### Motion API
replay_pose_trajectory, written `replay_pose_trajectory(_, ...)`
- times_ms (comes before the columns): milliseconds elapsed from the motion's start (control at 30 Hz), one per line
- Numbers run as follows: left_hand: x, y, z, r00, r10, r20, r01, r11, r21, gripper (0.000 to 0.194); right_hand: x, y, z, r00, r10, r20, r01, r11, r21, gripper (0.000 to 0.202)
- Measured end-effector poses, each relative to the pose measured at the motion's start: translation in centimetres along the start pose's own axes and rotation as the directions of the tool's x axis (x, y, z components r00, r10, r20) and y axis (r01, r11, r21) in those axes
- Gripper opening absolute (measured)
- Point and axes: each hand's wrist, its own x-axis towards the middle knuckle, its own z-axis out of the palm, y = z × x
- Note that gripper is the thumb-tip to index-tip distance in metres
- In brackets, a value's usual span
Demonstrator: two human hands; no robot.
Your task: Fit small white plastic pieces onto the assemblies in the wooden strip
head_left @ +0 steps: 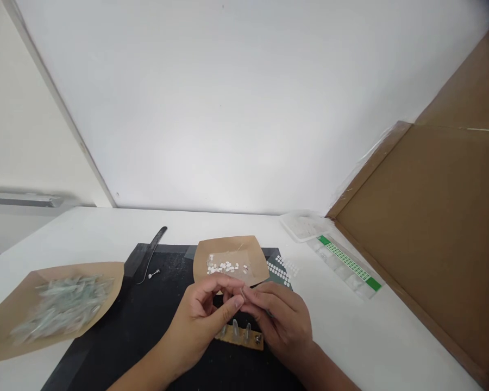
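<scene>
My left hand (206, 312) and my right hand (279, 317) meet over the black mat (155, 331), fingertips pinched together. Whatever they hold between them is too small and too covered by the fingers to make out. Just below the hands lies a tan strip (244, 341) with several clear pointed pieces (235, 330) standing on it and a small dark metal bit (258, 339) at its right end. Behind my fingers is a brown paper tray (201, 252) holding several small white oval pieces (226, 266).
At the left stands a brown paper tray (8, 317) heaped with clear thin plastic pieces (65, 307). A dark curved blade-like tool (158, 239) and a small metallic item (154, 273) lie nearby. Sheets of white oval stickers (279, 271), a green-and-white strip (346, 260) and cardboard (432, 228) are to the right.
</scene>
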Motion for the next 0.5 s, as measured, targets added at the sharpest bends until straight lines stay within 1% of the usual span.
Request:
replay_pose_trajectory(133, 0.14, -0.50, -0.27, 0.998, -0.026, -0.049, 0.030, 0.996, 0.081, 0.022, 0.07, 0.02, -0.35, 0.999, 0.024, 0.026, -0.023, 0.999, -0.038, 0.028)
replay_pose_trajectory(300, 0.25, -0.49, -0.38, 1.000, -0.019, -0.014, 0.021, 0.980, 0.199, 0.028, 0.20, -0.02, -0.40, 0.990, 0.127, 0.067, -0.126, 0.992, -0.016, 0.019)
replay_pose_trajectory(433, 0.15, -0.49, -0.61, 0.997, 0.065, 0.034, -0.072, 0.939, 0.336, 0.025, 0.05, 0.32, -0.36, 0.967, 0.232, 0.110, -0.237, 0.971, 0.040, 0.011)
replay_pose_trajectory(500, 0.16, -0.55, -0.67, 0.991, 0.115, 0.064, -0.130, 0.920, 0.370, 0.023, 0.03, 0.49, -0.46, 0.958, 0.258, 0.124, -0.266, 0.962, 0.053, 0.009)
